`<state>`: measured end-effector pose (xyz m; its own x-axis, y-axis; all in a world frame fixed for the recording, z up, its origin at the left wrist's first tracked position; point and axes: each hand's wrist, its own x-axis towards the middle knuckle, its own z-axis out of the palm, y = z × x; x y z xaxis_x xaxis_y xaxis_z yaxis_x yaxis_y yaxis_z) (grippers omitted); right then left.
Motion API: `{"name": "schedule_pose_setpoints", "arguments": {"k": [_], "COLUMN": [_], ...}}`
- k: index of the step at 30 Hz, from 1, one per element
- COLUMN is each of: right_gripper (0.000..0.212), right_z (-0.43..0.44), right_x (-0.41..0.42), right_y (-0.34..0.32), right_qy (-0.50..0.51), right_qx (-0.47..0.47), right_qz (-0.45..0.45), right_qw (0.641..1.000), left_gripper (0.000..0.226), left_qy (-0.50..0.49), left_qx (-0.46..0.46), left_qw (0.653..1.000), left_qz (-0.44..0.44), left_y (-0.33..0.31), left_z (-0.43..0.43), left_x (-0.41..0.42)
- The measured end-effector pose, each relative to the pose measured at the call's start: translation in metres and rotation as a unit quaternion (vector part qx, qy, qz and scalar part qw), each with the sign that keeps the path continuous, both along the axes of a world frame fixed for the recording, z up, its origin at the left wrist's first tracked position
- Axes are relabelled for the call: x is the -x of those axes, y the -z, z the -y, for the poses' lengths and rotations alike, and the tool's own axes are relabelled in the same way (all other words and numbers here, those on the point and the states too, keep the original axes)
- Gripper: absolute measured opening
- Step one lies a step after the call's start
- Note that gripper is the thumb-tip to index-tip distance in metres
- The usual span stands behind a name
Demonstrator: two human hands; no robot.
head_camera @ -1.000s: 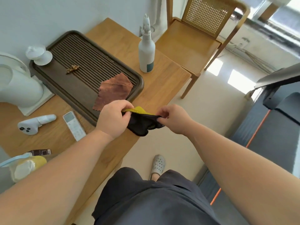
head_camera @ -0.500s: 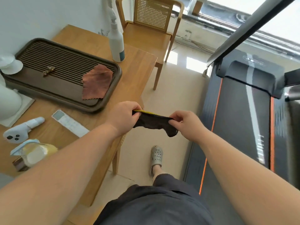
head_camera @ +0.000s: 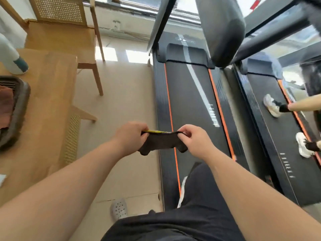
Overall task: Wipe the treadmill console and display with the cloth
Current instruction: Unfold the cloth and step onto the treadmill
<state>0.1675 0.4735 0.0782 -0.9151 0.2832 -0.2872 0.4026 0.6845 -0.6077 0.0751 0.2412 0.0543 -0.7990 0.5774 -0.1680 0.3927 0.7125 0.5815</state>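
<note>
Curled fingers (head_camera: 141,128) of the left hand (head_camera: 130,136) and right hand (head_camera: 195,140) each pinch an upper corner of the dark, yellow-edged cloth (head_camera: 161,142), stretched taut between them at centre frame, probably to spread it for wiping. Beyond lies the treadmill (head_camera: 189,94) belt; what may be its console (head_camera: 224,32) runs off the top edge, blurred, display unseen

Wooden table (head_camera: 43,110), left: a dark tray (head_camera: 22,101) at its left edge holds a brown cloth (head_camera: 6,106); a white spray bottle (head_camera: 12,58) stands just beyond the tray. Beige floor (head_camera: 121,101): wooden chair (head_camera: 60,37) far left, treadmill (head_camera: 187,94) right, perforated shoe (head_camera: 119,208) near.
</note>
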Motion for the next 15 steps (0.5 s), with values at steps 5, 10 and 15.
{"name": "schedule_pose_setpoints", "arguments": {"k": [5,10,15], "right_gripper": [0.018,0.014,0.01], "right_z": [-0.101,-0.231,-0.367], "right_x": [-0.023,-0.026,-0.017], "right_y": [0.0,0.001,-0.023], "right_qy": [0.102,0.163,0.125], "right_qx": [0.008,0.021,0.042], "right_qz": [-0.035,-0.089,-0.104], "right_qw": [0.994,0.982,0.986], "left_gripper": [0.014,0.011,0.008], "left_qy": [0.072,0.083,-0.034], "left_qx": [-0.016,-0.026,-0.037], "left_qw": [0.997,0.996,0.992], "left_qz": [0.013,0.011,0.114], "left_y": [-0.003,-0.01,-0.047], "left_z": [-0.113,-0.258,-0.384], "left_x": [-0.003,-0.014,-0.013]}}
